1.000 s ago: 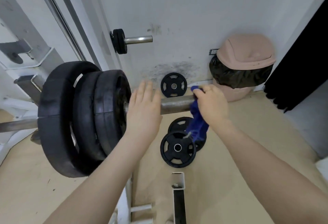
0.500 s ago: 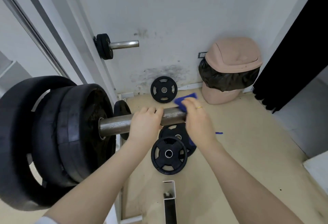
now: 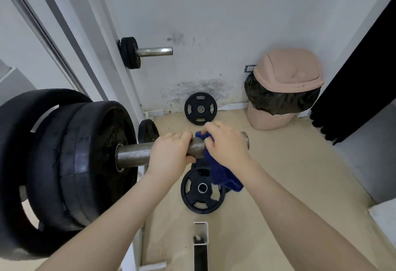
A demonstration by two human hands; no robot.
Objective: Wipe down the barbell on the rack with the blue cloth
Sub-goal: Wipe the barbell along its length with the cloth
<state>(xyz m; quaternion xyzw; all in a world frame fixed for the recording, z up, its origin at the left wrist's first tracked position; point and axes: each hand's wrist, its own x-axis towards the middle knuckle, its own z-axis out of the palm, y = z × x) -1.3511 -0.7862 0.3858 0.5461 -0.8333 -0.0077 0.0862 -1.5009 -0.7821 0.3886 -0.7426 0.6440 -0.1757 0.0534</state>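
Wiping the bare sleeve end of the racked barbell, outboard of the loaded plates.

The left hand grips the sleeve to steady it. The right hand wraps the blue cloth round the sleeve; best twist while sliding to the tip, keeping the loose tail clear.

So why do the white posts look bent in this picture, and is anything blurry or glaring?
Head view: the wide-angle lens bows the white rack upright and stretches the stacked black weight plates; light is soft and even, with a small glint on the short steel wall peg; the blue cloth looks slightly smeared, while the grey steel barbell sleeve stays fairly sharp.
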